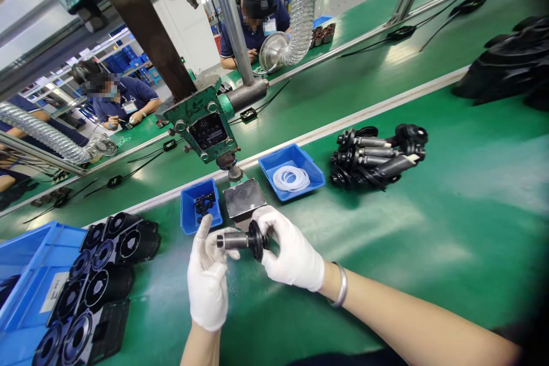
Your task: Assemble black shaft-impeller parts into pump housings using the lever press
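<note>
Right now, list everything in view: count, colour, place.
Press: 1, green, upper middle
Metal block: 1, grey, under press
Trays: 2, blue, flanking block
Small parts: several, black, left tray
Rings: several, white, right tray
Shafted part: 1, black and grey, in front of block
Similar parts: pile, black and grey, right of trays
Housings: several, black, left
Bin: 1, blue, far left
Dark items: count unclear, black, upper right
Hoses: 2, silver, background
Co-workers: at least 2, navy shirts, background
Bench: 1, green, foreground
Bracelet: 1, silver, right wrist
Left hand: 1, white-gloved, open beside shaft
Right hand: 1, white-gloved, gripping shafted part
</note>
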Available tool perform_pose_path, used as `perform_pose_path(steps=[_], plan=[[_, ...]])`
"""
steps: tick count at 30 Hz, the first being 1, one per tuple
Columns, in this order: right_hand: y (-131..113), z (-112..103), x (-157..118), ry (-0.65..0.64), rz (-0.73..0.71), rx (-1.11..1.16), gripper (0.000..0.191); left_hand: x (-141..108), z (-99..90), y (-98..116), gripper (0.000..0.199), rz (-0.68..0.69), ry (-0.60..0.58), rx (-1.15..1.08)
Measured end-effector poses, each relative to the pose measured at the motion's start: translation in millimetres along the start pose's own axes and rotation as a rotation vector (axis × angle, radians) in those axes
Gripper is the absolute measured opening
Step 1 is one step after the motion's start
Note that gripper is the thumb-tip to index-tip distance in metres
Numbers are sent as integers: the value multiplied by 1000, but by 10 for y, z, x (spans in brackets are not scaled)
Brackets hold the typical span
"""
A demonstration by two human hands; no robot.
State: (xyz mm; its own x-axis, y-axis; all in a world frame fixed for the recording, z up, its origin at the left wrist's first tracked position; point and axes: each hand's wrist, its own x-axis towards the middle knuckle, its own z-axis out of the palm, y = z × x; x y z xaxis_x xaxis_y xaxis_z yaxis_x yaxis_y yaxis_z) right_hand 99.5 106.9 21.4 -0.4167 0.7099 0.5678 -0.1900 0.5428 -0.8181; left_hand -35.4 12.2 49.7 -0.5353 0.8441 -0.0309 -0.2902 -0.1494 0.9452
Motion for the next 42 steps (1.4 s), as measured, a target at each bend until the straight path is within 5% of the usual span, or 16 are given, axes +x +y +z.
perform_pose_path(steps=[5, 14, 23, 31, 36, 39, 41, 42], plan=[[10, -16, 11, 14, 10, 15, 37, -20, -10, 23, 70, 20, -62, 12], [-8, -13, -19, -50, 8, -89, 31, -21, 9, -17, 54, 13, -2, 33], [-36, 30, -26, -76, -103, -69, 28, -120, -178, -100, 72, 95, -105, -19], [-56, 35, -54, -76, -82, -22, 27, -149, -166, -97, 63, 79, -60, 10], [32, 27, -76, -75, -30, -24, 22, -149, -294, -127, 60, 156, -108, 210], [105, 15, -93, -71, 44, -16, 21, -118, -748, 46, 64, 348, 120, 788], [155, 9, -102, -72, 103, -12, 22, -181, -1206, 267, 59, 380, 465, 1342], [176, 9, -106, -74, 128, -8, 24, -249, -1446, 391, 55, 256, 661, 1622]])
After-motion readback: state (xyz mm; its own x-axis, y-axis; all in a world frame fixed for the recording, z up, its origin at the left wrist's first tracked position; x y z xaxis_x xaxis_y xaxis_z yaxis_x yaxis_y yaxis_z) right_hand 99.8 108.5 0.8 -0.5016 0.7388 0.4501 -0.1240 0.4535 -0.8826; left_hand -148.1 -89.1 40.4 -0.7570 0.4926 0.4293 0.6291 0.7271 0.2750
